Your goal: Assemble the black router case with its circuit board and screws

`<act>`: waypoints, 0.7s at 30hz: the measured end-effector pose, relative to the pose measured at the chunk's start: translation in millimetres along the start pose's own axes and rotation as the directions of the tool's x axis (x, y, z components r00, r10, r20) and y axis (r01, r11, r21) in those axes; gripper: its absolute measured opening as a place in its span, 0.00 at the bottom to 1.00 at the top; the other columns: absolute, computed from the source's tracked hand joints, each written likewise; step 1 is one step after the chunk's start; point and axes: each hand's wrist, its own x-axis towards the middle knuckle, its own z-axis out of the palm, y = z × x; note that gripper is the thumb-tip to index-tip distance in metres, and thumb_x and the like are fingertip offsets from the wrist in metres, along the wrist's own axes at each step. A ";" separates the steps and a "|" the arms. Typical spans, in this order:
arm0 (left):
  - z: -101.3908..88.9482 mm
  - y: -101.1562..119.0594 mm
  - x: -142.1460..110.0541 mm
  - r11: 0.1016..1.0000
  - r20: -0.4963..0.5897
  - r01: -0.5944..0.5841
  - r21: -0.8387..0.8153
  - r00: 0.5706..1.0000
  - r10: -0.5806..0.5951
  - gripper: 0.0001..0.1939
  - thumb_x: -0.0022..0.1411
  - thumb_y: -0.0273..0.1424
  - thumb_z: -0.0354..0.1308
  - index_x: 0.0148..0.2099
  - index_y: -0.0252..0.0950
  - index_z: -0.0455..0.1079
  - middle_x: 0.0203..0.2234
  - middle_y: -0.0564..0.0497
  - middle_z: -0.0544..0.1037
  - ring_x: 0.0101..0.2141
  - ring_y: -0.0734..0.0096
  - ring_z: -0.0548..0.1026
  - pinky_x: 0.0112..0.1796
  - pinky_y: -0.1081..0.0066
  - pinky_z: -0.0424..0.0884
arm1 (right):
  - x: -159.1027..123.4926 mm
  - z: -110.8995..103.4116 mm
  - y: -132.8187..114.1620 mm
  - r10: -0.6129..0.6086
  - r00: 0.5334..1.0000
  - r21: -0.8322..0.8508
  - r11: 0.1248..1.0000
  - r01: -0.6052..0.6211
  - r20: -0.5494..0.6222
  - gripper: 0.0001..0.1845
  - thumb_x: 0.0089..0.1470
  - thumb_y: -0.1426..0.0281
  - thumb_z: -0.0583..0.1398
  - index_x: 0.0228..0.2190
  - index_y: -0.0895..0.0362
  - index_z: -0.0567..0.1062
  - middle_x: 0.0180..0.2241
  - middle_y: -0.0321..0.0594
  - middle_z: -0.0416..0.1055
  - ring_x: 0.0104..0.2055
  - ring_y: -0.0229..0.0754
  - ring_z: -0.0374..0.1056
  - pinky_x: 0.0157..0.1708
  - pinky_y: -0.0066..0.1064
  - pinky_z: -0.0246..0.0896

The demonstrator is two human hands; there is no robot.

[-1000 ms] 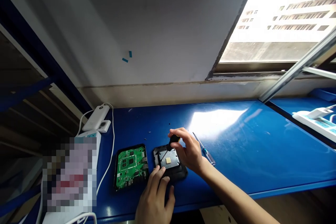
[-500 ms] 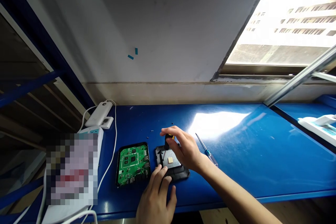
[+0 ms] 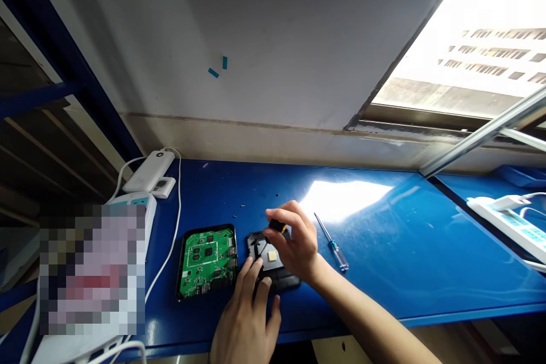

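Observation:
My right hand (image 3: 297, 242) is closed around the black-and-yellow handle of a screwdriver (image 3: 278, 226). Its thin shaft slants down to the left, toward the inner side of a black plastic cover (image 3: 285, 280). A metal plate with a pale square pad (image 3: 272, 256) sits in that cover. My left hand (image 3: 249, 310) has its fingers stretched out, the tips resting at the cover's near left edge. Left of the cover lies a green circuit board (image 3: 208, 264) in a black case. The screwdriver's tip is hard to make out.
A second screwdriver (image 3: 339, 256) with a clear blue handle lies on the blue table (image 3: 409, 256). Small screws (image 3: 242, 206) lie behind the cover. At left are a white power bank (image 3: 150, 171), a white cable (image 3: 176, 233) and a partly blurred-out power strip (image 3: 147, 207).
The screwdriver's handle now leans farther over in my right hand, its shaft at a flatter slant. My left hand stays at the cover's edge. The camera view has shifted and tilted slightly.

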 end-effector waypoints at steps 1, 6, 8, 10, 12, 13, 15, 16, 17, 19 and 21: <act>0.7 -0.2 0.3 1.000 0.000 -0.002 0.010 1.000 0.002 0.11 0.67 0.30 0.54 0.50 0.36 0.70 0.55 0.41 0.77 0.57 0.54 0.76 0.46 0.64 0.81 | -0.2 1.2 -1.2 0.012 1.000 -0.004 1.000 -0.012 0.001 0.14 0.64 0.71 0.60 0.51 0.52 0.73 0.33 0.38 0.70 0.30 0.37 0.68 0.28 0.30 0.69; 3.2 -1.6 -0.7 0.999 0.021 -0.022 0.031 1.000 0.021 0.11 0.67 0.30 0.54 0.50 0.36 0.70 0.56 0.41 0.77 0.58 0.54 0.74 0.47 0.63 0.81 | -4.0 4.5 -3.0 0.052 0.995 0.069 0.996 -0.058 0.085 0.20 0.66 0.75 0.54 0.57 0.52 0.68 0.38 0.42 0.75 0.33 0.37 0.71 0.31 0.29 0.72; 3.2 -2.1 -1.3 0.999 0.027 -0.029 0.032 0.999 0.028 0.11 0.67 0.30 0.54 0.50 0.36 0.69 0.56 0.41 0.76 0.58 0.53 0.74 0.48 0.62 0.80 | -7.3 5.5 -2.2 0.052 0.992 0.150 0.986 -0.069 0.111 0.20 0.68 0.76 0.50 0.59 0.52 0.66 0.42 0.44 0.76 0.32 0.35 0.71 0.32 0.29 0.73; 3.1 -2.4 -1.6 0.999 0.033 -0.030 0.034 0.999 0.029 0.11 0.67 0.31 0.55 0.50 0.36 0.69 0.56 0.40 0.76 0.58 0.53 0.74 0.48 0.62 0.80 | -11.4 7.0 -1.3 0.042 0.993 0.219 0.973 -0.066 0.110 0.20 0.70 0.74 0.47 0.58 0.52 0.66 0.46 0.46 0.76 0.31 0.35 0.72 0.32 0.29 0.73; 3.2 -2.9 -1.7 0.999 0.032 -0.034 0.037 0.999 0.033 0.11 0.67 0.32 0.55 0.51 0.36 0.69 0.55 0.40 0.76 0.58 0.53 0.74 0.48 0.62 0.80 | -15.1 9.0 -0.7 0.041 0.994 0.251 0.966 -0.064 0.097 0.19 0.71 0.73 0.46 0.57 0.52 0.66 0.49 0.47 0.75 0.33 0.36 0.73 0.33 0.30 0.75; 3.5 -3.3 -1.7 0.998 0.028 -0.041 0.039 0.999 0.040 0.11 0.67 0.32 0.55 0.50 0.36 0.69 0.55 0.39 0.76 0.57 0.53 0.75 0.47 0.61 0.80 | -16.4 9.9 -0.5 0.042 0.995 0.252 0.965 -0.064 0.092 0.19 0.71 0.72 0.46 0.57 0.51 0.66 0.49 0.47 0.75 0.34 0.36 0.73 0.34 0.30 0.75; 4.7 -5.0 -1.8 0.997 0.016 -0.060 0.044 0.998 0.059 0.11 0.67 0.32 0.55 0.50 0.36 0.70 0.55 0.38 0.76 0.57 0.52 0.75 0.47 0.61 0.80 | -17.3 11.1 -0.6 0.033 0.997 0.224 0.973 -0.048 0.069 0.17 0.72 0.67 0.47 0.57 0.51 0.66 0.48 0.47 0.74 0.35 0.37 0.73 0.34 0.30 0.75; 5.7 -6.5 -2.0 0.996 0.004 -0.071 0.051 0.997 0.071 0.11 0.67 0.32 0.55 0.50 0.36 0.70 0.55 0.38 0.75 0.57 0.52 0.75 0.47 0.61 0.80 | -16.7 11.2 -0.8 0.027 0.999 0.191 0.981 -0.034 0.040 0.17 0.71 0.62 0.50 0.56 0.52 0.66 0.47 0.46 0.73 0.34 0.37 0.72 0.34 0.31 0.75; 6.8 -8.4 -2.5 0.995 -0.009 -0.082 0.061 0.997 0.083 0.11 0.67 0.32 0.55 0.50 0.36 0.70 0.55 0.38 0.75 0.57 0.52 0.75 0.46 0.62 0.81 | -15.4 11.0 -1.1 0.024 1.000 0.143 0.989 -0.023 -0.002 0.18 0.69 0.58 0.53 0.55 0.52 0.68 0.44 0.45 0.72 0.34 0.37 0.71 0.33 0.30 0.74; 9.3 -13.6 -3.9 0.991 -0.030 -0.111 0.073 0.993 0.113 0.11 0.67 0.33 0.56 0.50 0.36 0.70 0.55 0.38 0.75 0.56 0.52 0.76 0.45 0.62 0.81 | -11.0 10.1 -2.1 0.040 0.994 0.022 0.999 -0.038 -0.102 0.17 0.65 0.57 0.59 0.50 0.53 0.74 0.38 0.41 0.67 0.34 0.37 0.68 0.32 0.29 0.72; 11.1 -19.6 -5.8 0.988 -0.027 -0.144 0.062 0.989 0.145 0.12 0.66 0.34 0.57 0.51 0.37 0.69 0.55 0.39 0.75 0.55 0.52 0.76 0.46 0.62 0.81 | -5.2 9.2 -2.9 0.046 0.991 -0.036 0.998 -0.051 -0.126 0.11 0.65 0.65 0.60 0.47 0.54 0.77 0.35 0.38 0.65 0.33 0.35 0.66 0.32 0.26 0.71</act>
